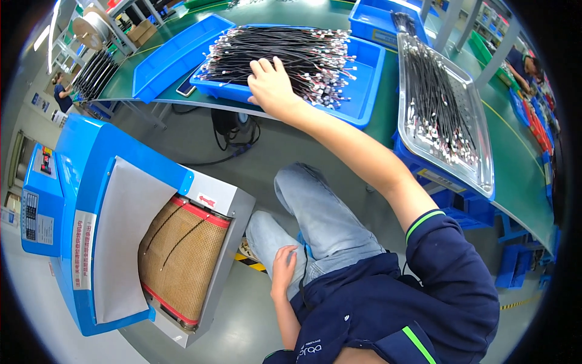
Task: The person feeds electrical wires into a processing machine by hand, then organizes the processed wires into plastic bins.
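Note:
My right hand (pixel 270 87) reaches over a blue tray (pixel 371 85) and rests on the near side of a thick pile of black cables (pixel 285 45). Its fingers are apart, and no cable shows gripped between them. The cables lie crosswise, with small white connectors at both ends. Near my thigh is my left hand (pixel 283 267), loosely curled with thumb and finger apart and nothing visible in it. Left of my legs, a blue conveyor machine (pixel 91 164) has two thin black cables (pixel 176 242) lying on its brown mesh belt (pixel 194 261).
A second blue tray (pixel 173 57) and a phone (pixel 186 88) lie on the green bench (pixel 124 82). On the right, a metal tray (pixel 479 139) holds more black cables. A black device with a hose (pixel 233 124) is under the bench. Two people work farther off.

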Motion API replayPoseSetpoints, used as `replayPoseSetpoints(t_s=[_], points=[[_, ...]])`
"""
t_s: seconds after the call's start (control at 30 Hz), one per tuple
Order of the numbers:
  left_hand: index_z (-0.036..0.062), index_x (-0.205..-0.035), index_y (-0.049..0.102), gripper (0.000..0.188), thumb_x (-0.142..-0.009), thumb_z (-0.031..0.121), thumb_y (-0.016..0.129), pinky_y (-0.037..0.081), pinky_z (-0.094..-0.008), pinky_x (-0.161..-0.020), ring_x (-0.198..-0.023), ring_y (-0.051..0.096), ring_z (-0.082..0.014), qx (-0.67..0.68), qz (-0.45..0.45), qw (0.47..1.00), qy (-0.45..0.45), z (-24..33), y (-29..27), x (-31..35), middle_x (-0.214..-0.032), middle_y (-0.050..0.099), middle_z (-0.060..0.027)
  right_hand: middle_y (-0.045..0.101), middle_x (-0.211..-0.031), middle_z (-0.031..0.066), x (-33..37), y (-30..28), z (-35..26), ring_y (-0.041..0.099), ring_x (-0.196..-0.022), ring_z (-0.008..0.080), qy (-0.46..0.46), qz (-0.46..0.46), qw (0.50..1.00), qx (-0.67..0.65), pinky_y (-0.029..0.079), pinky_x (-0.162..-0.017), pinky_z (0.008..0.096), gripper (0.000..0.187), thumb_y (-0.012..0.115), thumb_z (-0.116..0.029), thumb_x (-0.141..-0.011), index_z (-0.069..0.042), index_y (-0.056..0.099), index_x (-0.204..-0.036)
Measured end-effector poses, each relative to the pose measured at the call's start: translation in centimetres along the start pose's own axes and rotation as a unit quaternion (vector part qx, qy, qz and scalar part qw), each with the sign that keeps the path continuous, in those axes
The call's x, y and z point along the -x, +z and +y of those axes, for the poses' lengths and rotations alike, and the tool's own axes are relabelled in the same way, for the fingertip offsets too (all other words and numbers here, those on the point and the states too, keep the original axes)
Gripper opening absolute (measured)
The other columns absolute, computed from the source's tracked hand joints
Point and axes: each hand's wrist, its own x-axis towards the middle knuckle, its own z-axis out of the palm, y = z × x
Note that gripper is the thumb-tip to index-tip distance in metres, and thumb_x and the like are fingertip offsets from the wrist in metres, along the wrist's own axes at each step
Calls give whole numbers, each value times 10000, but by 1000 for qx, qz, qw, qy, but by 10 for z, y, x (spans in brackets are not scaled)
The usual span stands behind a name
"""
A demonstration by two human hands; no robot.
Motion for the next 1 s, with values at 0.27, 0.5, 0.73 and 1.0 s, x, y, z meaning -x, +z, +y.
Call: replayPoseSetpoints(t_s=[0.27, 0.5, 0.73, 1.0], points=[[21, -1013, 632, 177, -852, 67, 573, 452, -328, -859, -983, 591, -267, -6, 1, 1000, -7, 7, 21, 5, -1056, 615, -127, 505, -1103, 96, 16, 17, 23, 392, -1156, 314, -2, 35, 999, -14, 260, -1030, 525, 186, 661, -207, -724, -44, 717, -796], [29, -1018, 632, 181, -848, 61, 580, 456, -322, -848, -976, 594, -268, 8, 14, 999, -41, 3, 30, -5, -1051, 616, -127, 502, -1205, 114, 35, 6, 45, 383, -1231, 288, -13, 6, 999, -45, 274, -1047, 506, 273, 714, -294, -696, -47, 693, -811], [30, -1028, 629, 193, -845, 64, 581, 455, -329, -859, -988, 591, -288, 12, -12, 999, -35, -19, 16, -34, -1062, 612, -132, 519, -1192, 160, 33, 11, 51, 401, -1238, 324, -72, 34, 991, -104, 301, -1053, 467, 327, 661, -313, -787, 12, 633, -770], [28, -1035, 616, 194, -854, 71, 563, 456, -344, -861, -996, 581, -310, 29, -20, 998, -49, -45, -6, -51, -1064, 600, -143, 585, -1032, 108, 1, 13, 54, 524, -1051, 303, 1, 129, 962, -240, 436, -924, 374, 356, 598, 55, -692, -59, 610, -1029]])
